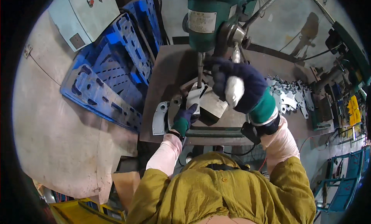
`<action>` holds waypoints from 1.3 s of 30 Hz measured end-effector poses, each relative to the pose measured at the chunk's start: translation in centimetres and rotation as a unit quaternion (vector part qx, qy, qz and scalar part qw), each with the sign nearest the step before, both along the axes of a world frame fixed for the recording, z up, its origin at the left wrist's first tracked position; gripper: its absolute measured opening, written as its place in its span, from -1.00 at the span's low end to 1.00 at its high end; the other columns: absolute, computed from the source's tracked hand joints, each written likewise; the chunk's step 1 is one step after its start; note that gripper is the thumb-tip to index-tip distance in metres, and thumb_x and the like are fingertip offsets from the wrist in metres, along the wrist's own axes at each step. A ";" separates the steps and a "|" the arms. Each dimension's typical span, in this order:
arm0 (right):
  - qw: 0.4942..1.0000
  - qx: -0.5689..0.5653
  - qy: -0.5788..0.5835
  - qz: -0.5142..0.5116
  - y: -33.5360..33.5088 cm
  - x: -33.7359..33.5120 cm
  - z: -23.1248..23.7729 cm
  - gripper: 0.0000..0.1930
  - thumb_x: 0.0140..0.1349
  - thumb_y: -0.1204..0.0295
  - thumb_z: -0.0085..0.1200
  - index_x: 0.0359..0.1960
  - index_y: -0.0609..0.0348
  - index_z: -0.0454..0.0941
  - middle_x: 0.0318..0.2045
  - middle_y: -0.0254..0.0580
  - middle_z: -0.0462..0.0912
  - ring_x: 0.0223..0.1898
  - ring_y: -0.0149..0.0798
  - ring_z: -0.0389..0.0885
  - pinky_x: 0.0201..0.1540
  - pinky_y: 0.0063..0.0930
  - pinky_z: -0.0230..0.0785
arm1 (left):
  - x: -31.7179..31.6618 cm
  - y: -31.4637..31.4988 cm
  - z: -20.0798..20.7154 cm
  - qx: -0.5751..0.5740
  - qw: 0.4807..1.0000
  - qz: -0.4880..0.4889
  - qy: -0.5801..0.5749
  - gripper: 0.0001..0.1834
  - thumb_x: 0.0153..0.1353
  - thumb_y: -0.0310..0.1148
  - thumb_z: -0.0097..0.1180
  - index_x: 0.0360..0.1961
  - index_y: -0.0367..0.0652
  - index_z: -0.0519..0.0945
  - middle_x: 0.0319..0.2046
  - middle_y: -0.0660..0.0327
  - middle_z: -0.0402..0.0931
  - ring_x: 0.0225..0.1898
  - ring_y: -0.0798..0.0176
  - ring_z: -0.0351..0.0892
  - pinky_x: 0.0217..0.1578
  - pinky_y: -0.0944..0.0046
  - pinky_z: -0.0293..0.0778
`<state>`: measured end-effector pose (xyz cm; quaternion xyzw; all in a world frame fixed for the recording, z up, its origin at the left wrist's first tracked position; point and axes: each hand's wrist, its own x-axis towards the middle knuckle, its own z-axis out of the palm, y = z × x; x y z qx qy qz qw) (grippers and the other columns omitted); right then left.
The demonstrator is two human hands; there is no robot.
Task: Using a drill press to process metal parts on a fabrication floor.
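Note:
My right hand (249, 83), in a dark glove with a green cuff, is closed round the white-wrapped feed lever (234, 92) of a green drill press (202, 21). Below the press head, the spindle (200, 67) reaches down to a curved metal plate (194, 95) on a block-like fixture (212, 104). My left hand (185, 115), gloved too, grips the near end of this plate; part of its fingers is hidden. Just left of that hand, another curved plate (159, 119) with holes lies on the steel table (166, 69).
Several metal plates (290, 100) are piled at the table's right, with small metal pieces (288, 84) behind them. Blue plastic pallets (104, 92) lean at the left, under a grey control box (85, 15). A blue rack (344, 181) stands far right.

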<state>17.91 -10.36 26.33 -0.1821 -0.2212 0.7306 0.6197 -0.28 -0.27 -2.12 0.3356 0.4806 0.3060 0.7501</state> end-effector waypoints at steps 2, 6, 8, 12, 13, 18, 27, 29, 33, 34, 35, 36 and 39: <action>0.990 0.052 -0.128 -0.032 0.1 0.6 -2.1 -0.65 0.26 0.43 0.06 0.03 0.39 0.52 -0.08 -0.04 0.63 -0.23 -0.25 0.65 -0.12 -0.33 0.55 | 0.3 -0.1 1.0 0.010 1.000 -0.010 0.001 -0.51 0.15 -0.13 0.35 0.04 -0.10 0.52 -0.26 0.16 0.61 -0.37 0.21 0.65 -0.42 0.29 0.65; 0.817 0.222 -0.514 -0.139 0.5 1.9 -5.0 -0.72 0.20 0.57 0.04 -0.07 0.43 0.58 -0.11 -0.03 0.64 -0.29 -0.29 0.64 -0.21 -0.40 0.52 | 0.0 -0.1 1.2 0.001 1.000 -0.010 -0.014 -0.32 0.13 -0.20 0.37 0.27 0.08 0.38 -0.15 0.17 0.60 -0.30 0.22 0.65 -0.42 0.27 0.64; 0.751 0.232 -0.594 -0.169 1.1 2.5 -6.4 -0.75 0.19 0.59 0.04 -0.11 0.43 0.59 -0.15 -0.03 0.65 -0.34 -0.30 0.64 -0.26 -0.42 0.50 | 0.2 -0.2 0.9 0.016 1.000 0.006 -0.006 -0.40 0.10 -0.13 0.39 0.14 -0.04 0.46 -0.18 0.16 0.61 -0.33 0.22 0.66 -0.40 0.28 0.63; 0.826 0.068 -0.516 -0.214 1.6 2.0 -7.1 -0.79 0.17 0.52 0.09 -0.19 0.36 0.61 -0.33 -0.11 0.68 -0.45 -0.32 0.63 -0.35 -0.42 0.49 | 0.8 0.0 -0.7 0.021 0.999 0.011 0.028 -0.52 0.07 -0.02 0.40 -0.20 -0.23 0.65 -0.29 0.14 0.67 -0.40 0.23 0.67 -0.38 0.31 0.63; 0.853 0.012 -0.473 -0.221 1.8 1.6 -6.9 -0.81 0.17 0.49 0.12 -0.21 0.32 0.62 -0.40 -0.15 0.69 -0.48 -0.33 0.63 -0.36 -0.42 0.49 | 0.5 0.5 -1.9 0.003 0.999 0.007 0.034 -0.54 0.06 -0.02 0.40 -0.25 -0.23 0.67 -0.31 0.13 0.68 -0.40 0.23 0.68 -0.37 0.32 0.62; 0.841 -0.069 -0.457 -0.280 3.7 2.8 -9.8 -0.73 0.11 0.41 0.13 -0.17 0.29 0.62 -0.47 -0.18 0.68 -0.49 -0.35 0.63 -0.40 -0.43 0.46 | 0.4 1.5 -4.9 0.045 0.994 0.007 0.099 -0.51 0.10 0.04 0.33 -0.32 -0.26 0.69 -0.31 0.08 0.70 -0.38 0.18 0.69 -0.33 0.23 0.60; 0.629 -0.037 -0.640 -0.440 5.4 4.7 -12.5 -0.70 0.10 0.30 0.19 -0.12 0.07 0.63 -0.46 0.00 0.67 -0.40 -0.02 0.69 -0.27 -0.24 0.51 | 0.5 0.7 0.1 0.261 0.846 -0.167 0.435 -0.43 0.28 0.20 -0.02 -0.07 -0.07 0.66 -0.17 -0.12 0.63 -0.11 -0.22 0.60 -0.06 -0.01 0.48; 0.581 -0.023 -0.666 -0.467 6.0 5.1 -13.2 -0.71 0.09 0.29 0.21 -0.13 0.05 0.63 -0.44 0.02 0.67 -0.37 0.05 0.68 -0.27 -0.20 0.51 | 0.0 0.6 0.8 0.246 0.834 -0.181 0.460 -0.47 0.30 0.18 -0.05 -0.03 0.02 0.65 -0.11 -0.09 0.62 -0.07 -0.20 0.59 -0.03 0.00 0.46; 0.484 0.016 -0.708 -0.514 6.9 5.0 -13.0 -0.73 0.09 0.29 0.21 -0.18 0.05 0.60 -0.40 0.01 0.66 -0.33 0.13 0.65 -0.29 -0.09 0.49 | -1.1 0.5 -2.1 0.313 0.873 -0.137 0.348 -0.53 0.34 0.15 -0.08 0.02 0.12 0.64 -0.05 -0.08 0.60 -0.02 -0.13 0.58 0.02 0.02 0.44; 0.465 0.034 -0.711 -0.526 6.9 5.1 -12.9 -0.74 0.09 0.30 0.21 -0.19 0.06 0.58 -0.39 0.01 0.65 -0.32 0.15 0.63 -0.30 -0.06 0.48 | -1.0 0.2 -1.9 0.299 0.896 -0.127 0.304 -0.53 0.34 0.14 -0.07 0.03 0.12 0.64 -0.05 -0.07 0.61 -0.03 -0.11 0.59 0.02 0.04 0.45; 0.446 0.046 -0.722 -0.527 7.0 5.4 -13.2 -0.75 0.10 0.30 0.20 -0.19 0.06 0.58 -0.39 0.00 0.63 -0.33 0.16 0.62 -0.31 -0.03 0.47 | -0.9 0.0 -1.6 0.285 0.916 -0.117 0.259 -0.54 0.34 0.13 -0.05 0.03 0.12 0.64 -0.05 -0.06 0.61 -0.05 -0.09 0.60 0.02 0.05 0.45; 0.427 0.059 -0.732 -0.528 7.2 5.9 -13.5 -0.76 0.10 0.31 0.20 -0.20 0.06 0.57 -0.39 -0.01 0.62 -0.34 0.16 0.61 -0.33 -0.01 0.45 | -0.8 -0.2 -1.4 0.271 0.934 -0.103 0.210 -0.54 0.33 0.12 -0.01 0.05 0.10 0.63 -0.06 -0.04 0.61 -0.08 -0.06 0.62 0.01 0.07 0.46; 0.378 0.074 -0.743 -0.547 7.4 7.1 -14.6 -0.77 0.12 0.31 0.18 -0.19 0.05 0.56 -0.40 -0.02 0.57 -0.36 0.17 0.58 -0.35 0.03 0.42 | 0.1 -0.5 0.6 0.144 0.977 -0.068 0.143 -0.51 0.27 0.05 0.14 0.06 -0.05 0.61 -0.09 0.04 0.63 -0.19 0.09 0.65 -0.07 0.14 0.53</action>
